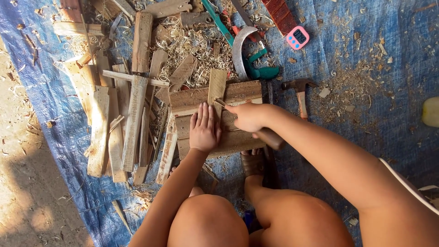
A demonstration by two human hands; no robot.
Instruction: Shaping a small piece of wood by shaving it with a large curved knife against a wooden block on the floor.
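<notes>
My left hand (204, 129) lies flat, fingers together, on a stack of weathered wooden boards (238, 91) on the blue tarp. A short upright slat (216, 87) stands across the boards just beyond its fingertips. My right hand (250, 116) grips a tool with a wooden handle (270, 138); its thin metal tip (220, 102) touches the base of the slat. My bare knees and a sandalled foot (253, 163) are below the boards.
A pile of rough wood strips (120, 114) and shavings (196, 43) lies to the left and behind. A hammer (300, 93), a curved sickle blade (239, 50), a green-handled tool (260, 71) and a pink digital timer (297, 37) lie on the blue tarp (375, 59). Bare ground is at far left.
</notes>
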